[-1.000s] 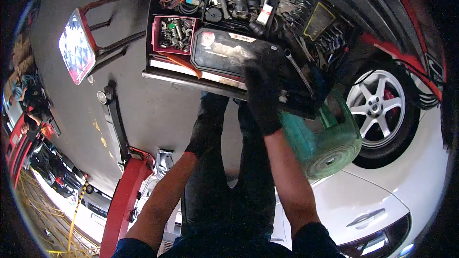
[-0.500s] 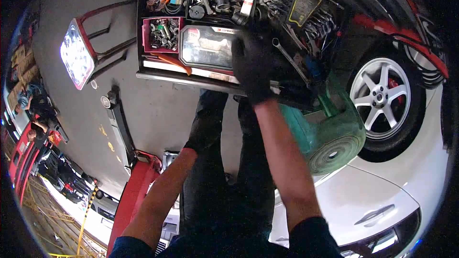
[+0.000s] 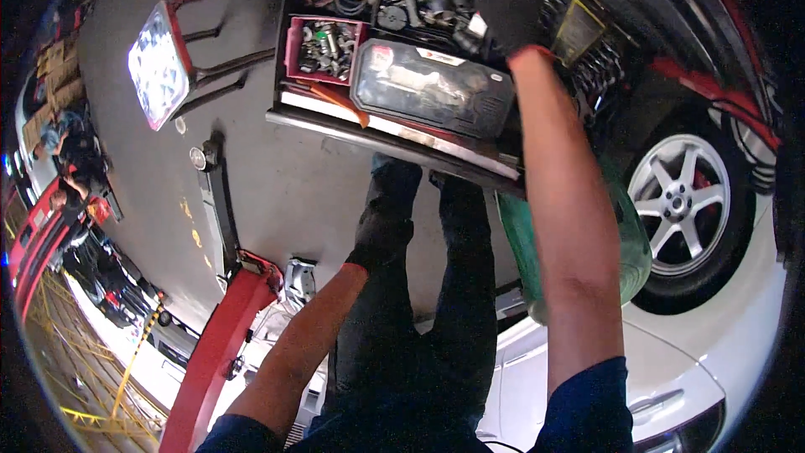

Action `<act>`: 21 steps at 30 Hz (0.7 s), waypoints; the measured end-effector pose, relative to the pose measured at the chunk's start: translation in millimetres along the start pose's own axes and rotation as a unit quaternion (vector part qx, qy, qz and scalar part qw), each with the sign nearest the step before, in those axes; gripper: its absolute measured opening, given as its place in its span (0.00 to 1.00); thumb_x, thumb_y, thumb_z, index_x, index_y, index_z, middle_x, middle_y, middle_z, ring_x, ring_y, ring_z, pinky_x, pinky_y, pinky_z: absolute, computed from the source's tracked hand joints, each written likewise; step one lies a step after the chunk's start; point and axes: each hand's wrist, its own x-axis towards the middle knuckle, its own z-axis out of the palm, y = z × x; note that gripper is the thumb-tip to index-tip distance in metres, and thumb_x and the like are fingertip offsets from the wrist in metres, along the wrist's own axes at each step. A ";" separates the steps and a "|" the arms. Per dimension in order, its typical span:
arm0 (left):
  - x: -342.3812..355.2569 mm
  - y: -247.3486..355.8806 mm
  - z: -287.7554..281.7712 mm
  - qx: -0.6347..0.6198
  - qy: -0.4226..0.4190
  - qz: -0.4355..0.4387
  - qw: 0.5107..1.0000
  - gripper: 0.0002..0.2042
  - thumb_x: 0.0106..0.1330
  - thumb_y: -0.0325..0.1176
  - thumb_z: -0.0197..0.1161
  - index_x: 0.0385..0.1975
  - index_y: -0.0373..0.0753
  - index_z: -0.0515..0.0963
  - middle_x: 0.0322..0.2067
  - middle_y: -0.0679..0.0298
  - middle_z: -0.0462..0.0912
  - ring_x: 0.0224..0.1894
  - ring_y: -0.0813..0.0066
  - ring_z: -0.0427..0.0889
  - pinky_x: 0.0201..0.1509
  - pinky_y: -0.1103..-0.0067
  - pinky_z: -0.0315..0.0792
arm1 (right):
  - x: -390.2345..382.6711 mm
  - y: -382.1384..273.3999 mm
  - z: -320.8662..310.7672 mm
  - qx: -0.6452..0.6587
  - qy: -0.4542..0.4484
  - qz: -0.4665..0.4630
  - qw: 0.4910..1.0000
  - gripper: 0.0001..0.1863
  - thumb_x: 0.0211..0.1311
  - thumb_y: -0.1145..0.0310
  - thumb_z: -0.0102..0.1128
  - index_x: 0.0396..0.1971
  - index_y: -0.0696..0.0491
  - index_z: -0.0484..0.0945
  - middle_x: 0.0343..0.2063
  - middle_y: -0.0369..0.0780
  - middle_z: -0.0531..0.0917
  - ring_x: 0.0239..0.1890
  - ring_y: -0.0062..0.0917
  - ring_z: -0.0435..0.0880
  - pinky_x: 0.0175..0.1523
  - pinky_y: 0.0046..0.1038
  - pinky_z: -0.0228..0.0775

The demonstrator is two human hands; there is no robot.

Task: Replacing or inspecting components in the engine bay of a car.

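Observation:
My right hand, in a black glove, reaches into the far part of an open tool drawer. It is over the metal sockets and ratchets, near the spanners on the right; its fingers are dark and whatever they touch is hidden. Near the drawer's front lies a closed case with a clear lid. A pink bin of small metal sockets stands left of it. My left hand, also gloved, hangs low in front of my leg, its fingers lost against the dark trousers.
An orange-handled tool lies along the drawer's front. A lit work lamp on a stand is at left, by a lift arm and red post. Right are a green drum-like object and a white car's wheel.
My right hand has gone from above the clear-lidded case to the sockets farther back in the drawer, uncovering the case's right end. The whole view has shifted; my left hand stays low.

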 end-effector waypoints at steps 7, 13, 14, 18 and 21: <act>12.5 40.4 -21.3 0.008 -0.142 -0.148 0.979 0.15 0.61 0.40 0.63 0.46 0.42 0.78 0.43 0.48 0.81 0.48 0.43 0.79 0.47 0.54 0.74 | -7.2 10.2 -3.1 0.002 0.012 -0.045 0.999 0.13 0.63 0.61 0.63 0.45 0.45 0.88 0.34 0.47 0.88 0.35 0.43 0.88 0.45 0.41 0.79; 7.8 46.2 -26.9 -0.014 -0.082 -0.135 0.987 0.11 0.63 0.41 0.62 0.40 0.43 0.79 0.41 0.48 0.82 0.46 0.45 0.81 0.47 0.55 0.74 | 20.5 -7.5 8.7 -0.138 -0.032 -0.144 0.979 0.12 0.64 0.60 0.58 0.41 0.46 0.87 0.32 0.47 0.87 0.37 0.45 0.87 0.41 0.48 0.79; 9.6 45.9 -25.8 0.025 -0.090 -0.138 0.986 0.11 0.63 0.42 0.62 0.39 0.44 0.80 0.41 0.49 0.82 0.46 0.45 0.81 0.48 0.54 0.74 | 25.8 -0.3 15.4 -0.138 -0.032 -0.146 0.979 0.12 0.64 0.60 0.58 0.41 0.46 0.87 0.32 0.47 0.87 0.37 0.45 0.87 0.41 0.48 0.79; 7.8 35.7 -20.2 -0.009 -0.090 -0.130 0.987 0.11 0.62 0.44 0.62 0.38 0.45 0.81 0.42 0.49 0.82 0.47 0.43 0.80 0.49 0.53 0.74 | 30.1 20.4 19.8 -0.257 -0.075 -0.180 0.947 0.10 0.64 0.64 0.56 0.40 0.48 0.84 0.32 0.47 0.87 0.34 0.45 0.87 0.37 0.48 0.80; 3.6 24.8 -14.9 0.063 -0.078 -0.114 0.988 0.13 0.62 0.44 0.62 0.39 0.42 0.80 0.42 0.48 0.82 0.48 0.41 0.80 0.51 0.52 0.73 | 19.8 10.1 10.6 -0.218 -0.079 -0.174 0.957 0.09 0.63 0.66 0.56 0.38 0.49 0.83 0.31 0.48 0.86 0.32 0.45 0.87 0.37 0.48 0.80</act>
